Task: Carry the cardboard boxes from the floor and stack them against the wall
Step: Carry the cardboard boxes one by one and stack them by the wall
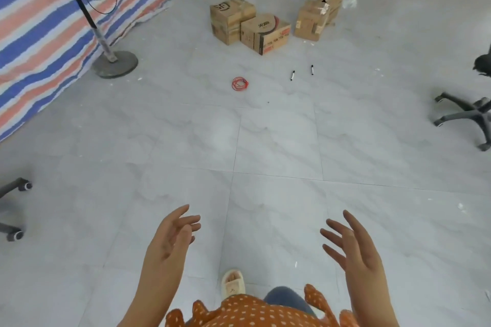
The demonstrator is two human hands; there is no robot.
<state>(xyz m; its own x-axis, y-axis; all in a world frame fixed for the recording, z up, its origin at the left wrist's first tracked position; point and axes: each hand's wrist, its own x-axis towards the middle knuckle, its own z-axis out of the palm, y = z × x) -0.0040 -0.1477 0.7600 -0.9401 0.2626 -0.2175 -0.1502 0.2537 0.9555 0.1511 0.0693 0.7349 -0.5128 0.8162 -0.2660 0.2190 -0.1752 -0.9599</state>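
Three brown cardboard boxes stand on the grey tiled floor far ahead of me. The left box [230, 19] has a printed logo on top. The middle box [264, 34] touches it and carries red print on its side. The right box [316, 17] stands apart, with torn tape and a raised flap. My left hand [170, 240] and my right hand [353, 248] are held out low in front of me, palms facing each other, fingers spread and holding nothing. Both are well short of the boxes.
A fan stand with a round base [114, 64] stands at the left before a striped tarp [39, 34]. A red wire coil [240, 84] and two markers [292, 75] lie before the boxes. Office chair bases are at right [465, 114] and left [13, 207].
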